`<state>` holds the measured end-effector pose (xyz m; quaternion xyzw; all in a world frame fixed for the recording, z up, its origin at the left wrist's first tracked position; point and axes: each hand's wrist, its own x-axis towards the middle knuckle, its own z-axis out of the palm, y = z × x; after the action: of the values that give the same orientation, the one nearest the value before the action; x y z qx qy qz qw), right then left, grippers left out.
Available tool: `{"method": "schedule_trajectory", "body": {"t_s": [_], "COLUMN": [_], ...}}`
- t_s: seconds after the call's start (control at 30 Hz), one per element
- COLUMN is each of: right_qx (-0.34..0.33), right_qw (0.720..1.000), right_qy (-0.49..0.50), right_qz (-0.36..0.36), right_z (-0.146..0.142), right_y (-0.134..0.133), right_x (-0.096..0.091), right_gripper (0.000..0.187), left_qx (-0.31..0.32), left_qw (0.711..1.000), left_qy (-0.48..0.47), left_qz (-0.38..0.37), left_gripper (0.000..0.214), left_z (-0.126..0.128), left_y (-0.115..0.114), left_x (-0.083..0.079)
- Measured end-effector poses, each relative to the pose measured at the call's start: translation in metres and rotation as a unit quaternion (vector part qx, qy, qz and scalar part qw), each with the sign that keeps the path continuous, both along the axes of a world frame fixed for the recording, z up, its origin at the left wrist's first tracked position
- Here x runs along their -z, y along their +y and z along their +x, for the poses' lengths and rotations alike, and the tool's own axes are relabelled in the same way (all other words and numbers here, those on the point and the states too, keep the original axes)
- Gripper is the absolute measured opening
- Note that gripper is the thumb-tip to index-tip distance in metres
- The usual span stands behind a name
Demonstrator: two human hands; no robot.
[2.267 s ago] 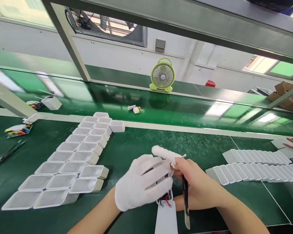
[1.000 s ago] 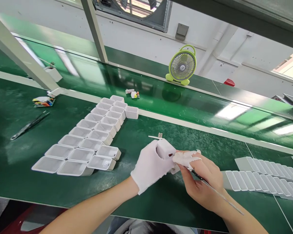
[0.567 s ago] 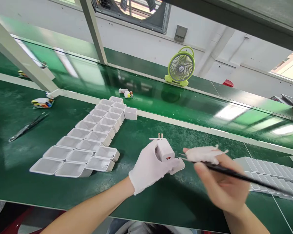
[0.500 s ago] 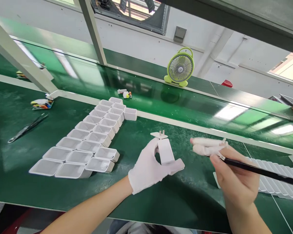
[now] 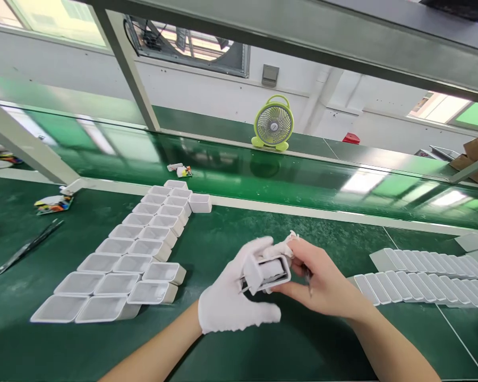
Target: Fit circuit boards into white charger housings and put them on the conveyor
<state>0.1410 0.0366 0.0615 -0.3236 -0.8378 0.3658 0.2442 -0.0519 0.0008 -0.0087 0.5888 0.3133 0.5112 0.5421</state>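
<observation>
A white plastic charger case [image 5: 284, 281], its open end facing me, shows a pale block and dark edges inside. Two metal plug pins [image 5: 244, 284] stick out on its left. My left hand [image 5: 231, 297], in a white glove, cradles the case with its fingers behind it and the thumb stretched apart. From the other side, my right hand [image 5: 322, 278] grips the case's edge between thumb and fingers; white wraps cover some fingertips. A thin greyish tool is partly visible under the right fingers, mostly hidden.
Rows of open white cases [image 5: 113, 246] stand left; more cases [image 5: 414, 286] lie stacked in rows right. Tweezers [image 5: 27, 246] and a circuit board [image 5: 53, 204] lie far left, another small board [image 5: 182, 171] behind. A green fan [image 5: 274, 126] stands on the back ledge.
My right hand has come left to the case, and the long black tool no longer sticks out from it. The case has turned so its open end faces me. The view has shifted.
</observation>
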Motion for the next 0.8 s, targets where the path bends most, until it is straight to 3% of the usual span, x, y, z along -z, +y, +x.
{"method": "schedule_trajectory", "body": {"t_s": [0.13, 0.2, 0.37, 0.47, 0.57, 0.67, 0.8], "right_qx": [0.0, 0.024, 0.112, 0.097, 0.053, 0.044, 0.01], "right_qw": [0.995, 0.994, 0.968, 0.959, 0.965, 0.955, 0.946], "right_qy": [-0.039, 0.021, 0.18, 0.239, 0.21, 0.17, 0.118], "right_qz": [0.096, 0.105, 0.138, 0.117, 0.15, 0.239, 0.303], "right_z": [0.01, 0.019, 0.034, 0.033, 0.029, 0.026, 0.024], "right_y": [-0.01, -0.011, -0.008, -0.011, -0.02, -0.031, -0.041], "right_x": [-0.016, -0.023, -0.027, -0.026, -0.025, -0.021, -0.018], "right_gripper": [0.012, 0.012, 0.042, 0.038, 0.014, 0.042, 0.055], "left_qx": [-0.007, 0.017, 0.076, 0.07, 0.061, 0.045, 0.058], "left_qw": [0.996, 0.989, 0.98, 0.975, 0.973, 0.971, 0.951], "left_qy": [-0.067, -0.106, -0.141, -0.156, -0.177, -0.182, -0.232], "left_qz": [-0.063, -0.102, -0.122, -0.14, -0.137, -0.147, -0.195], "left_gripper": [0.053, 0.049, 0.049, 0.048, 0.047, 0.052, 0.053], "left_z": [0.001, 0.001, 0.0, 0.0, 0.002, 0.004, 0.005], "left_y": [-0.001, -0.003, -0.006, -0.005, -0.004, -0.001, -0.001], "left_x": [-0.001, -0.004, -0.013, -0.011, -0.007, -0.004, -0.008]}}
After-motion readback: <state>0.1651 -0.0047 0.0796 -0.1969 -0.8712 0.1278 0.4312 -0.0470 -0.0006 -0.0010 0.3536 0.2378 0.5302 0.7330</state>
